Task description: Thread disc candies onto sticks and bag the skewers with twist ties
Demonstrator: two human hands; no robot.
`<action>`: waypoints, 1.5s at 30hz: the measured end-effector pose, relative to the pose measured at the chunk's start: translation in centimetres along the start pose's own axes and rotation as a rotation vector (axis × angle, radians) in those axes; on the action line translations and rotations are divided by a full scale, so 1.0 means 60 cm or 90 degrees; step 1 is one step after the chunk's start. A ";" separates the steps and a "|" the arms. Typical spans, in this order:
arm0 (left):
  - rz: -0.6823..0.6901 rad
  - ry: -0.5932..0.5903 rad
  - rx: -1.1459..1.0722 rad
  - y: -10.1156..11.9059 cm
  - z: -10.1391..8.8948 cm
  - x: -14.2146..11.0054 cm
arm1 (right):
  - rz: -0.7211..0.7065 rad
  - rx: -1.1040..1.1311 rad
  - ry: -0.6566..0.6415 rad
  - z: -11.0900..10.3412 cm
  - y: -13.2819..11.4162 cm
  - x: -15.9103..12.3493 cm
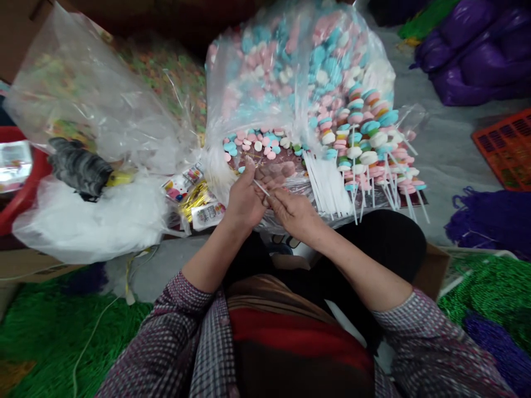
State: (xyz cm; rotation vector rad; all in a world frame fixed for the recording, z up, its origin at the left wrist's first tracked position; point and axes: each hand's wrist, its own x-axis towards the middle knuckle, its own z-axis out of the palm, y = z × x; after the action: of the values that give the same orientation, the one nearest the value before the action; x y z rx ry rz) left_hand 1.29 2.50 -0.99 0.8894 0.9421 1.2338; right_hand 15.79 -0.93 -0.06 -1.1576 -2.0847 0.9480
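My right hand pinches a thin white stick, which slants up to the left across the palm of my left hand. My left hand is cupped, thumb raised and fingers stretched toward the right, slightly blurred. No candy shows on this stick. Just beyond my fingers lie loose pink, blue and white round candies, spilling from the mouth of a large clear bag. Right of my hands lies a row of white sticks. Beside it, finished-looking skewers of stacked colourful candies are piled up.
At left stand a bag of yellow-green candies, a dark fuzzy roll-shaped item, a clear bag of white material and a red basin. Printed wrappers lie near my left wrist. An orange crate sits far right.
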 end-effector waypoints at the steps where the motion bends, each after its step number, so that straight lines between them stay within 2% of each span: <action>1: 0.017 0.018 0.008 0.007 -0.009 0.006 | 0.009 0.006 -0.009 0.000 0.001 -0.002; 5: 0.158 0.109 0.063 0.051 -0.066 0.048 | 0.071 0.072 -0.030 -0.021 0.015 -0.016; 8: 0.231 0.123 0.174 0.060 -0.092 0.084 | 0.176 0.217 0.078 -0.061 0.026 -0.017; 11: 0.215 0.054 0.436 0.029 -0.079 0.119 | 0.205 0.346 0.210 -0.096 0.027 -0.005; 13: 0.196 0.010 0.661 0.001 -0.063 0.144 | 0.211 0.396 0.246 -0.103 0.029 0.001; 15: 0.173 0.005 0.823 -0.022 -0.053 0.169 | 0.228 0.416 0.254 -0.100 0.034 0.002; 19: 0.177 0.004 0.896 -0.044 -0.052 0.199 | 0.238 0.378 0.281 -0.091 0.050 -0.002; 23: 0.222 -0.037 0.926 -0.050 -0.056 0.196 | 0.217 0.327 0.270 -0.089 0.058 -0.002; 25: 0.215 -0.063 0.935 -0.049 -0.058 0.193 | 0.209 0.302 0.246 -0.086 0.058 -0.001; 28: 0.222 -0.067 0.901 -0.038 -0.058 0.184 | 0.208 0.240 0.229 -0.079 0.059 0.004; 30: 0.259 -0.054 0.838 -0.028 -0.051 0.168 | 0.214 0.205 0.232 -0.074 0.061 0.009; 33: 0.323 -0.068 0.717 -0.017 -0.024 0.120 | 0.207 0.206 0.250 -0.067 0.064 0.018; 35: 0.320 -0.097 0.646 -0.015 -0.003 0.085 | 0.198 0.258 0.254 -0.063 0.066 0.021; 38: 0.263 -0.132 0.510 -0.021 0.019 0.048 | 0.207 0.358 0.256 -0.063 0.068 0.020; 41: 0.143 -0.166 0.297 -0.027 0.023 0.037 | 0.238 0.447 0.235 -0.070 0.067 0.014; 45: 0.013 -0.138 0.095 -0.028 0.018 0.034 | 0.238 0.510 0.184 -0.082 0.061 0.007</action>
State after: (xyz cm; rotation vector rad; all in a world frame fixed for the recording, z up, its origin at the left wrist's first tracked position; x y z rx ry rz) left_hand 3.05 4.28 -2.34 1.1294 0.8600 1.0696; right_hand 21.00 2.32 -0.04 -1.1459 -1.0845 1.4938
